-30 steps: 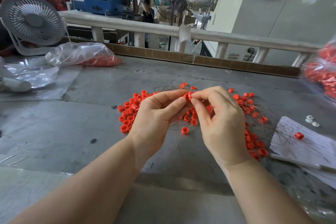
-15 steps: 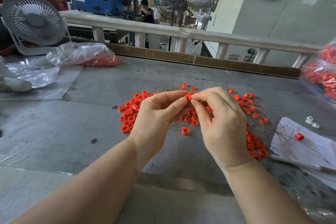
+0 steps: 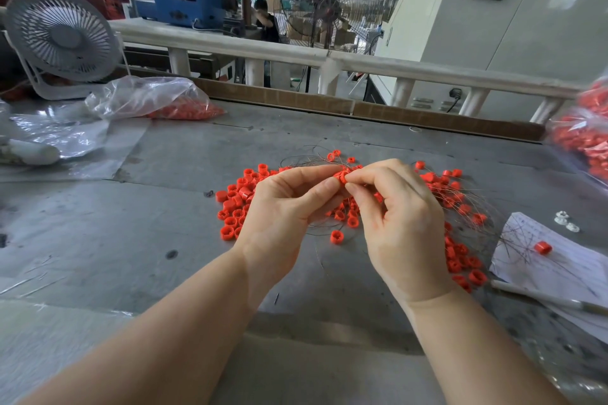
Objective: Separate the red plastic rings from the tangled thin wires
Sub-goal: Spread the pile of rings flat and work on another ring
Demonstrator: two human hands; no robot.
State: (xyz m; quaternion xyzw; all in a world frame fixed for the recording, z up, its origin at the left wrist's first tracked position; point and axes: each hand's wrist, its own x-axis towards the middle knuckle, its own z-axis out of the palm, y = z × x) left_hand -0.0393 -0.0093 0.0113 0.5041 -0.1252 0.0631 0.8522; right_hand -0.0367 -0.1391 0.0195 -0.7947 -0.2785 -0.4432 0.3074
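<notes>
Grey factory table (image 3: 164, 223), white fan (image 3: 62, 39) at ten o'clock. Left hand (image 3: 283, 207) and right hand (image 3: 401, 217) pinch one red ring (image 3: 341, 175); its axis perhaps points toward two o'clock.

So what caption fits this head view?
Both hands pinch one red ring above tangled wires.
</notes>
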